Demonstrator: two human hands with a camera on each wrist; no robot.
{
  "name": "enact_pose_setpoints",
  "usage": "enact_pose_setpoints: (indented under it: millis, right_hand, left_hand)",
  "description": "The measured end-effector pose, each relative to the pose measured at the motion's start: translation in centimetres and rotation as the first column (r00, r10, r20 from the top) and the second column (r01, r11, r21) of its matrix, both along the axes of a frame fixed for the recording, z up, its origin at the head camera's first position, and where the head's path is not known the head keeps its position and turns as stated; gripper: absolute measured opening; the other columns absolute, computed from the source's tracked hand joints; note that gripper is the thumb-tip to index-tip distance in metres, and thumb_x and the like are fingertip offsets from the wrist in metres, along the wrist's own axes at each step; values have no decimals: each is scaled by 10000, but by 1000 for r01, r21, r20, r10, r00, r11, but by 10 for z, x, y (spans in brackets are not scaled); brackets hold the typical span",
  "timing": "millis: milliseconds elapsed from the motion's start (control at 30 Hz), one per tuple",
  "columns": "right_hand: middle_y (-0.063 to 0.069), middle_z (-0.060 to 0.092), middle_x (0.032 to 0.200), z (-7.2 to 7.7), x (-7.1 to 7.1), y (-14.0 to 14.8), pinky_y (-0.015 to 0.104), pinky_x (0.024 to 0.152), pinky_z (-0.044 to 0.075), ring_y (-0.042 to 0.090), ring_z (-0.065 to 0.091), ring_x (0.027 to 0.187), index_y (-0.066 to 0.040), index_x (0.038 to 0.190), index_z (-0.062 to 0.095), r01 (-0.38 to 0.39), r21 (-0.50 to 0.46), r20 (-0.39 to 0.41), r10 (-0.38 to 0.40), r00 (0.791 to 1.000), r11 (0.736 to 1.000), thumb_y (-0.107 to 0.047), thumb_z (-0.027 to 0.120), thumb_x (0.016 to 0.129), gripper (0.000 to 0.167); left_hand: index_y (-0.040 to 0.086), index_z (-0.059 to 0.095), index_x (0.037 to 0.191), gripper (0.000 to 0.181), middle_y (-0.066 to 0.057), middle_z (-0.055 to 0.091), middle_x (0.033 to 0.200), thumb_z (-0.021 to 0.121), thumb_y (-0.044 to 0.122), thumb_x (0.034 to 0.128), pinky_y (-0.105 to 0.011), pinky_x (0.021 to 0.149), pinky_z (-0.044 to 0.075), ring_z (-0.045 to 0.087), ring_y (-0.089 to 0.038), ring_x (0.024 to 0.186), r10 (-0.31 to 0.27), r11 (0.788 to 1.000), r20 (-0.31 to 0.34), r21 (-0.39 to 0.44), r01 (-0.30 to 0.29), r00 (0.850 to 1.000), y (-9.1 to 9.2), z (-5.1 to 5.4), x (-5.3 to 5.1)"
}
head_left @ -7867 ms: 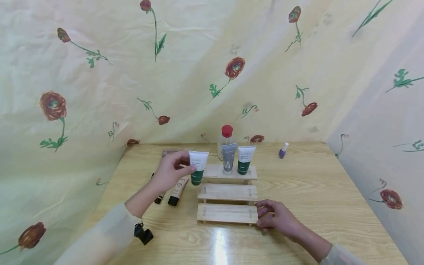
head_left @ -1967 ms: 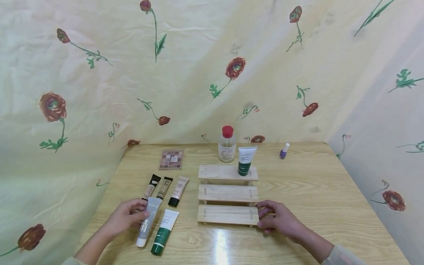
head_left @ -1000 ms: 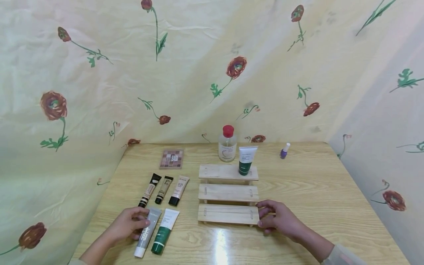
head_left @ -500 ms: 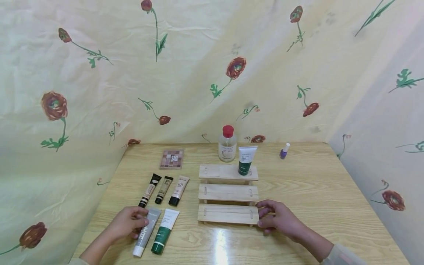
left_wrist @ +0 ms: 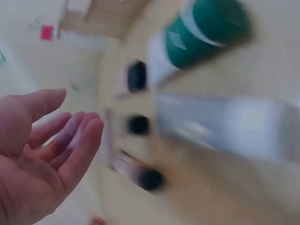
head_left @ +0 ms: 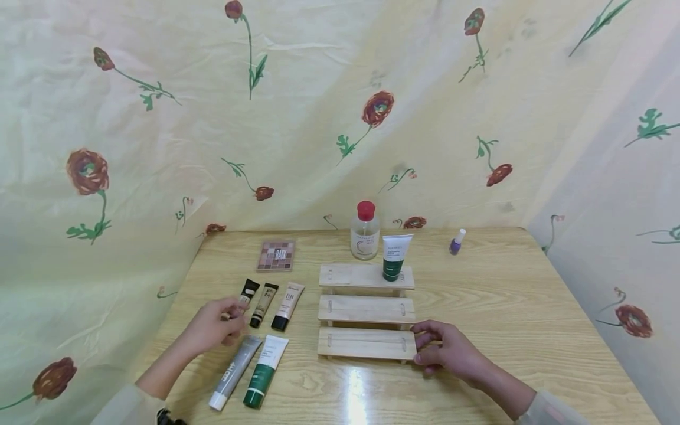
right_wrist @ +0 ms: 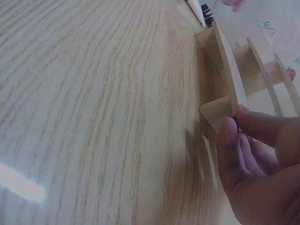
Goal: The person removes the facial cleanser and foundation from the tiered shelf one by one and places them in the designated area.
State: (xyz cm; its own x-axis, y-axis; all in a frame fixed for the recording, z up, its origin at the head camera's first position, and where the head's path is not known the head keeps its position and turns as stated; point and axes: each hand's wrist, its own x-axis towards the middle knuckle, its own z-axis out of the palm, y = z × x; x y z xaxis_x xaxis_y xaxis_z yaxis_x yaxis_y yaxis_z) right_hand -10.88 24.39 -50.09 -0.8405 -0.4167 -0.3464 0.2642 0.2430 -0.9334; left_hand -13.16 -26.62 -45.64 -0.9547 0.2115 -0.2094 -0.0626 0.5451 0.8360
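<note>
My left hand (head_left: 218, 323) hovers over the left of the table, holding nothing; its fingers are loosely bent in the left wrist view. It partly hides a concealer tube (head_left: 248, 289) with a black end. Just below it lie a grey tube (head_left: 234, 372) with a white cap and a white-and-green tube (head_left: 265, 372), side by side. My right hand (head_left: 446, 352) pinches the right end of the lowest step of a three-step wooden shelf (head_left: 366, 343); the right wrist view has thumb and fingers at that corner. Another white-and-green tube (head_left: 395, 258) stands on the top step.
A gold-brown tube (head_left: 263, 305) and a BB cream tube (head_left: 287, 306) lie left of the shelf. Behind them is an eyeshadow palette (head_left: 275, 255). A red-capped bottle (head_left: 364, 236) stands behind the shelf, and a purple nail polish bottle (head_left: 456, 243) at back right.
One white-and-green tube and the grey tube came down from the shelf area onto the table at left. My left hand let go of the grey tube and moved up and away. My right hand stayed put.
</note>
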Motion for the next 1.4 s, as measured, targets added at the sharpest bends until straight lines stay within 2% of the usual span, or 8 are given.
enact_pose_setpoints:
  millis: [100, 167, 267, 533, 600, 733, 933, 1400]
  right_hand:
    - [196, 622, 1098, 0, 0, 1, 434, 711, 637, 252, 685, 852, 104, 1389, 461, 6, -1, 0, -6, 1000, 1000, -43, 808, 853, 655]
    - [197, 623, 1099, 0, 0, 1, 438, 713, 637, 255, 686, 852, 105, 1390, 460, 8, -4, 0, -8, 1000, 1000, -42, 811, 852, 659]
    - [200, 624, 1101, -1, 0, 1, 436, 714, 637, 256, 686, 854, 106, 1393, 456, 8, -8, -1, -8, 1000, 1000, -47, 812, 851, 666]
    - [197, 623, 1109, -4, 1, 0, 433, 709, 636, 259, 685, 857, 108, 1401, 450, 8, -9, 3, -8, 1000, 1000, -34, 803, 854, 666]
    - [197, 621, 1108, -3, 1, 0, 433, 709, 636, 257, 684, 859, 107, 1400, 452, 10, -5, 4, -10, 1000, 1000, -36, 804, 854, 665]
    - [198, 621, 1110, -1, 2, -1, 441, 713, 635, 254, 685, 861, 108, 1400, 452, 10, 3, 4, -10, 1000, 1000, -39, 804, 856, 665]
    - [203, 624, 1110, 2, 1, -2, 435, 719, 636, 257, 688, 866, 109, 1400, 454, 10, 9, 5, -10, 1000, 1000, -38, 802, 853, 665]
    - [203, 623, 1114, 2, 2, -2, 426, 719, 636, 257, 688, 868, 106, 1405, 453, 15, 10, 3, -15, 1000, 1000, -36, 802, 852, 669]
  left_hand:
    - [10, 636, 1300, 350, -100, 669, 992, 695, 144, 982, -350, 592, 583, 649, -238, 758, -21, 999, -138, -30, 17, 990, 23, 20, -17]
    - [55, 657, 1284, 332, -70, 696, 1020, 711, 163, 975, -324, 649, 586, 664, -209, 827, -42, 998, -233, -51, 31, 972, 43, 33, -28]
    - [86, 654, 1306, 359, -46, 712, 1051, 729, 177, 967, -311, 765, 592, 677, -185, 931, -91, 996, -308, -24, 88, 947, 76, 48, -43]
    - [149, 626, 1356, 453, -35, 677, 1135, 776, 208, 932, -331, 829, 596, 674, -173, 1027, -221, 963, -328, 74, 258, 918, 168, 68, -72]
    - [153, 633, 1345, 447, 9, 672, 1110, 782, 206, 927, -311, 834, 593, 673, -149, 1014, -243, 957, -343, 70, 283, 907, 187, 70, -77]
    - [141, 628, 1341, 438, -38, 681, 1133, 774, 228, 938, -288, 851, 582, 664, -137, 1015, -284, 944, -343, 64, 324, 895, 215, 75, -85]
    - [139, 618, 1340, 452, -20, 679, 1134, 779, 257, 935, -274, 865, 565, 647, -128, 1013, -274, 944, -320, 91, 317, 907, 239, 77, -91]
    - [123, 672, 1076, 183, 1, 698, 1030, 770, 195, 938, -252, 817, 575, 660, -135, 942, -262, 950, -351, 71, 305, 899, 253, 74, -94]
